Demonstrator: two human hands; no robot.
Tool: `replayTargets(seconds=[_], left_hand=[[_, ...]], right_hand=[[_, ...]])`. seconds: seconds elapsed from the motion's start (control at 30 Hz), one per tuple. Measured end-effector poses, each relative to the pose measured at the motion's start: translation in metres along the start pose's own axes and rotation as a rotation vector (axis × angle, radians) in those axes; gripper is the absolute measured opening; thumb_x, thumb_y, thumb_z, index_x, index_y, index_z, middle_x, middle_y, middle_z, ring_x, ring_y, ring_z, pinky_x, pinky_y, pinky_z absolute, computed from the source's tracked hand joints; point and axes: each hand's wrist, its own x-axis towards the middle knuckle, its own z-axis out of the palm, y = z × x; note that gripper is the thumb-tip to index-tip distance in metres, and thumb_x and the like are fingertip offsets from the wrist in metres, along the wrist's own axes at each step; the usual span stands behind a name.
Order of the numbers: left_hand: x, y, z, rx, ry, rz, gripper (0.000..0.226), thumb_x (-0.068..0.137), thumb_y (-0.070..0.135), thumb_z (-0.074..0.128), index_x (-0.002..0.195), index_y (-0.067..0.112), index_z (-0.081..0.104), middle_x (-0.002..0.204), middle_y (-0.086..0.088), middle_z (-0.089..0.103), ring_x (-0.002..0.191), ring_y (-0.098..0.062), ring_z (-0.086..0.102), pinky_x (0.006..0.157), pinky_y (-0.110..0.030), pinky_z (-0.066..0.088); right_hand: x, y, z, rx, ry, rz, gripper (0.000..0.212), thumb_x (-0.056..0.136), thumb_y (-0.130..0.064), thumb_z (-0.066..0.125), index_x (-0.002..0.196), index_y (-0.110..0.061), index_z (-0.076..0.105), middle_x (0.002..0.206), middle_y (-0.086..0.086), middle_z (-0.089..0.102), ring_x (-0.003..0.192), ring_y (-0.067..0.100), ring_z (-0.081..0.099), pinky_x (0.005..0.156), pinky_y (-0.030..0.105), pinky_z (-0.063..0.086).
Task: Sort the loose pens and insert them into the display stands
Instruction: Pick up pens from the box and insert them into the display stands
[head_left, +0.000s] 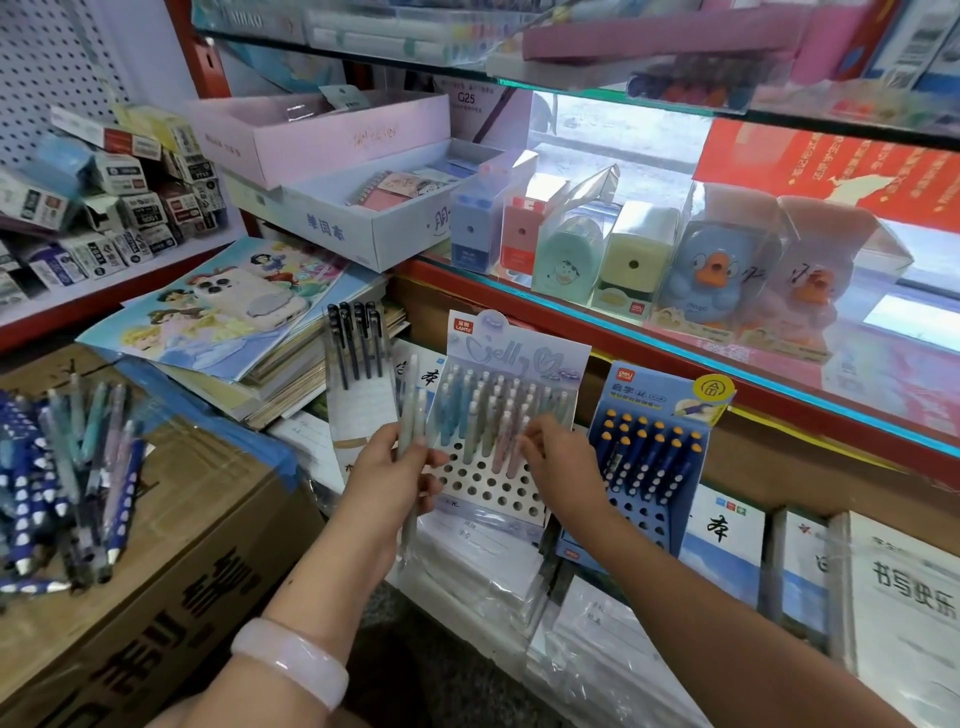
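Note:
My left hand (387, 475) grips a pair of pale pastel pens (410, 410) upright, just left of the Jelly display stand (488, 488). That stand is lavender with a perforated white front; its upper rows hold pastel pens, its lower holes stand open. My right hand (558, 462) pinches the top of a pink pen (503, 441) seated in the stand's middle rows. A blue display stand (649, 452) to the right holds dark blue pens with orange tips. A heap of loose pens (67, 478), blue and pastel, lies on a cardboard box at left.
A clear stand of black pens (356, 345) sits left of the Jelly stand. Stacked notebooks (810, 571) lie below the stands. A glass shelf (675, 332) above carries boxed pencil sharpeners. Princess books (218, 312) and a cardboard box (156, 597) fill the left.

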Motion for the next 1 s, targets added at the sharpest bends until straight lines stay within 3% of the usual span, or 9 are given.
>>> replayTargets(seconds=[0.2,0.33,0.47,0.6,0.7,0.77,0.87,0.93,1.0], left_hand=[[-0.003,0.002,-0.001,0.001,-0.04,0.023,0.018,0.098,0.014,0.043,0.105,0.016,0.059,0.074,-0.005,0.059,0.045,-0.008,0.044,0.042,-0.017,0.039],[-0.007,0.004,0.002,0.04,-0.098,0.037,0.021,0.097,0.007,0.042,0.091,0.008,0.062,0.077,-0.005,0.063,0.054,-0.009,0.046,0.051,-0.018,0.042],[-0.009,0.004,0.004,0.065,-0.181,0.04,0.02,0.096,0.005,0.043,0.099,0.004,0.063,0.082,-0.005,0.063,0.062,-0.011,0.049,0.059,-0.021,0.045],[-0.01,0.004,0.002,0.066,-0.203,0.035,0.023,0.096,0.003,0.041,0.104,0.01,0.062,0.088,-0.008,0.065,0.063,-0.011,0.05,0.055,-0.017,0.047],[-0.01,0.004,0.001,0.066,-0.202,0.013,0.023,0.097,0.004,0.041,0.101,0.013,0.062,0.091,-0.009,0.067,0.067,-0.013,0.057,0.058,-0.016,0.052],[-0.009,0.003,0.0,0.069,-0.172,0.002,0.021,0.097,0.006,0.042,0.103,0.011,0.062,0.094,-0.008,0.067,0.076,-0.015,0.062,0.067,-0.02,0.055],[-0.003,-0.001,-0.007,0.154,0.005,0.039,0.021,0.098,0.011,0.041,0.109,0.012,0.06,0.1,-0.006,0.064,0.094,-0.019,0.06,0.083,-0.032,0.05],[0.001,-0.002,-0.012,0.23,0.131,0.082,0.02,0.098,0.014,0.04,0.097,0.017,0.059,0.099,-0.005,0.062,0.099,-0.024,0.058,0.091,-0.04,0.046],[0.001,-0.001,-0.014,0.293,0.199,0.126,0.026,0.098,0.014,0.039,0.081,0.027,0.053,0.094,-0.005,0.061,0.098,-0.026,0.058,0.089,-0.041,0.046]], right_hand=[[0.003,-0.002,-0.01,-0.087,-0.099,0.046,0.02,0.095,-0.024,0.052,0.088,-0.007,0.061,0.079,0.009,0.067,0.072,0.022,0.063,0.072,0.04,0.054],[-0.004,-0.03,-0.028,0.159,-0.075,0.017,0.034,0.096,-0.029,0.05,0.064,-0.02,0.058,0.065,0.004,0.065,0.058,0.019,0.061,0.06,0.027,0.053],[-0.003,-0.062,-0.035,0.548,-0.237,0.092,0.022,0.095,-0.03,0.051,0.08,-0.018,0.063,0.074,0.005,0.061,0.064,0.018,0.056,0.065,0.032,0.051],[0.003,-0.069,-0.031,0.675,-0.296,0.191,0.017,0.093,-0.024,0.055,0.092,-0.01,0.065,0.077,0.003,0.062,0.067,0.016,0.053,0.07,0.035,0.046],[0.005,-0.07,-0.031,0.696,-0.305,0.2,0.016,0.092,-0.021,0.056,0.091,-0.007,0.064,0.074,0.001,0.062,0.067,0.014,0.054,0.069,0.03,0.048],[0.008,-0.07,-0.034,0.717,-0.278,0.191,0.015,0.093,-0.018,0.055,0.092,-0.005,0.063,0.074,0.002,0.062,0.069,0.015,0.057,0.067,0.025,0.051],[0.015,-0.063,-0.041,0.74,-0.143,0.177,0.009,0.092,-0.014,0.054,0.092,-0.008,0.06,0.079,0.005,0.066,0.073,0.015,0.063,0.073,0.026,0.055],[0.019,-0.056,-0.043,0.66,-0.01,0.11,0.005,0.092,-0.013,0.055,0.091,-0.009,0.059,0.077,0.003,0.066,0.069,0.009,0.063,0.073,0.026,0.055],[0.021,-0.051,-0.042,0.466,0.094,-0.007,0.002,0.091,-0.014,0.057,0.089,-0.012,0.057,0.072,-0.004,0.061,0.061,0.001,0.058,0.067,0.018,0.052]])
